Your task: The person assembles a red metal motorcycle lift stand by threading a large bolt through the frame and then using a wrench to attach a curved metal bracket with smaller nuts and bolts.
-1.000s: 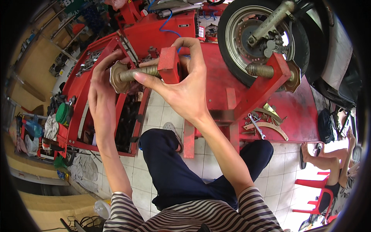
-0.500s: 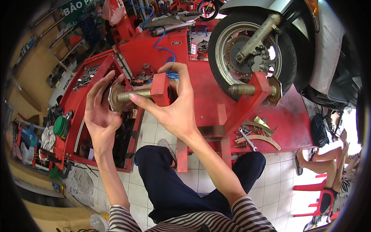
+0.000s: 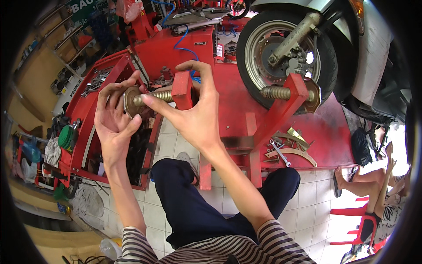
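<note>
My left hand (image 3: 115, 121) is curled around the metal handwheel (image 3: 130, 102) at the outer end of a thick threaded screw (image 3: 159, 96). Its fingers lie behind the wheel and its thumb points up near the lower rim. The screw passes into a red steel post (image 3: 182, 91) of a clamp. My right hand (image 3: 200, 112) grips that post: the thumb presses along the screw's thread while the index finger arches over the top, and the other fingers are mostly hidden. Opposite stands a matching red post (image 3: 288, 105) with its own screw (image 3: 276, 92), touched by neither hand.
A motorbike's front wheel (image 3: 263, 57) stands on the red lift platform (image 3: 228, 105). A wrench (image 3: 280, 153) and loose metal parts (image 3: 295, 145) lie on it. At left is a red tool cart (image 3: 83, 132). Another person's leg (image 3: 358, 189) shows at right, near a red chair (image 3: 351, 212).
My left thumb has lifted and straightened beside the handwheel, and the left fingers have shifted around it. The wheel appears slightly turned. My right hand keeps its grip on the post.
</note>
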The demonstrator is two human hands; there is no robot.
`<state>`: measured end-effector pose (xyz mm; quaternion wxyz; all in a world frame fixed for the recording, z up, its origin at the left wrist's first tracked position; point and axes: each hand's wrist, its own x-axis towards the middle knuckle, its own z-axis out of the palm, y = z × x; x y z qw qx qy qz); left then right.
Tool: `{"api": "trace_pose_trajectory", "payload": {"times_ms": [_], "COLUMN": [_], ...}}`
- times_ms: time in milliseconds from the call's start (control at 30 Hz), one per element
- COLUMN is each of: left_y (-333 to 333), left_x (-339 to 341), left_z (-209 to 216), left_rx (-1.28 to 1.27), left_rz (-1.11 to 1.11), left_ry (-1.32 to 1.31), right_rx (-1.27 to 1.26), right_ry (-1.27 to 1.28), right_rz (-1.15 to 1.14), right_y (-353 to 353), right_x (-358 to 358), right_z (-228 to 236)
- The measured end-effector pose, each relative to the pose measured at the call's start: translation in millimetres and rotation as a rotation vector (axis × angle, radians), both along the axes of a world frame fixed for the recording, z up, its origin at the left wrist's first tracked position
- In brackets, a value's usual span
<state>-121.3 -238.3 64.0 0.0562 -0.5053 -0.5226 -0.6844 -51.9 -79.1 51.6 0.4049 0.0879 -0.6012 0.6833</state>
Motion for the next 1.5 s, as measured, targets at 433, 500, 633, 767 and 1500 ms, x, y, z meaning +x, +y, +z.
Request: {"api": "trace_pose_trajectory", "payload": {"times_ms": [433, 500, 633, 767, 1500], "left_y": [-7, -7, -2, -9, -3], "left_x": [10, -1, 6, 4, 2], "left_z": [9, 1, -2, 5, -1], "left_rx": [-0.173, -0.105, 0.034, -0.267, -0.105], "left_rz": [0.122, 0.030, 0.014, 0.150, 0.156], "left_ry": [0.002, 0.142, -0.197, -0.298, 0.130], "right_rx": [0.012, 0.067, 0.084, -0.015, 0.024], "right_ry": [0.101, 0.057, 0.060, 0.078, -0.070], "right_rz": [0.007, -0.051, -0.105, 0.028, -0.040], "right_y": [1, 2, 1, 4, -3], "right_x": [2, 6, 5, 0, 9], "right_z": [-3, 0, 1, -6, 6]}}
